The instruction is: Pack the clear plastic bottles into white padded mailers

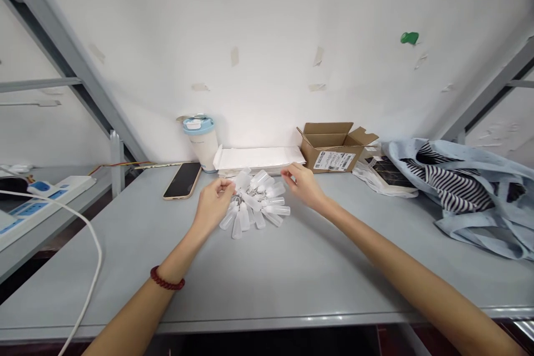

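A loose pile of small, translucent white plastic tags (250, 203), some with what look like metal rings, lies on the grey table. My left hand (214, 200), a red-brown beaded bracelet (167, 279) on its wrist, is at the pile's left edge. Its thumb and fingers are pinched together against one of the tags, though the exact grip is partly hidden. On the pile's right side, my right hand (305, 184) hovers just apart from the tags. Its thumb and index finger are closed in a pinch; whatever is between them, if anything, is too small to make out.
Behind the pile are stacked white sheets (261, 158), an open cardboard box (334, 150) and a lidded cup (202, 142). A phone (182, 181) lies left, a blue bag (467, 178) right. A white cable (98, 245) crosses the left edge near a power strip (45, 206).
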Demonstrator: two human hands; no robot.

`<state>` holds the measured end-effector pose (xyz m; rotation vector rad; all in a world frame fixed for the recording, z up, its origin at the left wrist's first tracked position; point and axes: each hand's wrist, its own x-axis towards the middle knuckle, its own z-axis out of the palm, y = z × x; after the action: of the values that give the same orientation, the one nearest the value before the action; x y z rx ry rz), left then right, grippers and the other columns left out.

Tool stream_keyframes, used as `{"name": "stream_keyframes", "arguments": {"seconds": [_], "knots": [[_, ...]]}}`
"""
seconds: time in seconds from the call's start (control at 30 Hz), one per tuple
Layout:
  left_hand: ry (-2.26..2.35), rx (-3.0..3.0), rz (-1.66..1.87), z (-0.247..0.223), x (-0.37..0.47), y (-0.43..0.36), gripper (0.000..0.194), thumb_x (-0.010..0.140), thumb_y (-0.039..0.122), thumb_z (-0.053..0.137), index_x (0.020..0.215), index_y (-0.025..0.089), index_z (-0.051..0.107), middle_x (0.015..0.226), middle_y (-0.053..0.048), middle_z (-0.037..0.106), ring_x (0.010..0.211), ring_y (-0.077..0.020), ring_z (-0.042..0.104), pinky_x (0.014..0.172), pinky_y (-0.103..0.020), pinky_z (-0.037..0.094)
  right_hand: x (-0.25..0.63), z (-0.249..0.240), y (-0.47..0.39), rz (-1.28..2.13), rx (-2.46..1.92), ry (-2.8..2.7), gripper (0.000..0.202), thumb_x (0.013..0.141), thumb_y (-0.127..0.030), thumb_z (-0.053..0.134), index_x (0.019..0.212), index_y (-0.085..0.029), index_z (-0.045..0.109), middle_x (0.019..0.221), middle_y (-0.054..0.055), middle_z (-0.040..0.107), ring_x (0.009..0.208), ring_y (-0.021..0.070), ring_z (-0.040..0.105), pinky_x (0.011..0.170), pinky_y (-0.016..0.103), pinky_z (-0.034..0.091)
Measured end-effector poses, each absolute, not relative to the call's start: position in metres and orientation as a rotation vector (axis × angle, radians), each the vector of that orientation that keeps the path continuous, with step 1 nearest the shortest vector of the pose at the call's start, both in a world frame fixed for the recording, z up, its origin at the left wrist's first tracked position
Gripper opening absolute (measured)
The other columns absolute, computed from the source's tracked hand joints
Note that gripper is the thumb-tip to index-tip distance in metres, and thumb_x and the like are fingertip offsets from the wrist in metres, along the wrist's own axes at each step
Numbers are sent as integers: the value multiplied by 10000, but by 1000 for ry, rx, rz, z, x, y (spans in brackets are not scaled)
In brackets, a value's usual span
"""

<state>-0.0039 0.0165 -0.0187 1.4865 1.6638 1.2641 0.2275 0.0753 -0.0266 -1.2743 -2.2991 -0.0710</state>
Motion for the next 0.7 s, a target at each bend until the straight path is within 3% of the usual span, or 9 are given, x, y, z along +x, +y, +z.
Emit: {"name": "stream_keyframes", "arguments": {"seconds": [0.1,0.3,0.5,0.7], "knots": [[1633,1499,1301,-23,-3,17,228,732,391,565,766,167,586,716,-23,638,547,-129,541,473,-219,361,220,-17,106,-152,-1282,-2388,263,866,-87,420,1057,-146,591,1105,118,603,1000,200,538,749,293,396],[1598,1498,1323,-23,-5,18,227,743,392,565,751,166,575,695,-13,630,534,-119,537,474,-214,368,217,-18,140,-289,-1319,-2506,253,848,-25,395,848,-104,635,910,132,646,818,194,561,762,328,305],[1557,1305,1349,-18,-8,20,234,740,376,593,744,144,572,630,19,592,396,-56,402,405,-198,314,222,-17,135,-425,-1288,-2435,253,845,-20,390,814,-127,618,892,104,649,812,189,554,740,319,276],[1460,968,1376,-9,-15,21,372,770,465,612,883,115,561,739,-53,639,394,-70,460,328,-196,301,244,-31,87,-509,-1228,-2244,328,884,-27,294,817,-166,584,893,81,657,816,177,555,791,325,291]]}}
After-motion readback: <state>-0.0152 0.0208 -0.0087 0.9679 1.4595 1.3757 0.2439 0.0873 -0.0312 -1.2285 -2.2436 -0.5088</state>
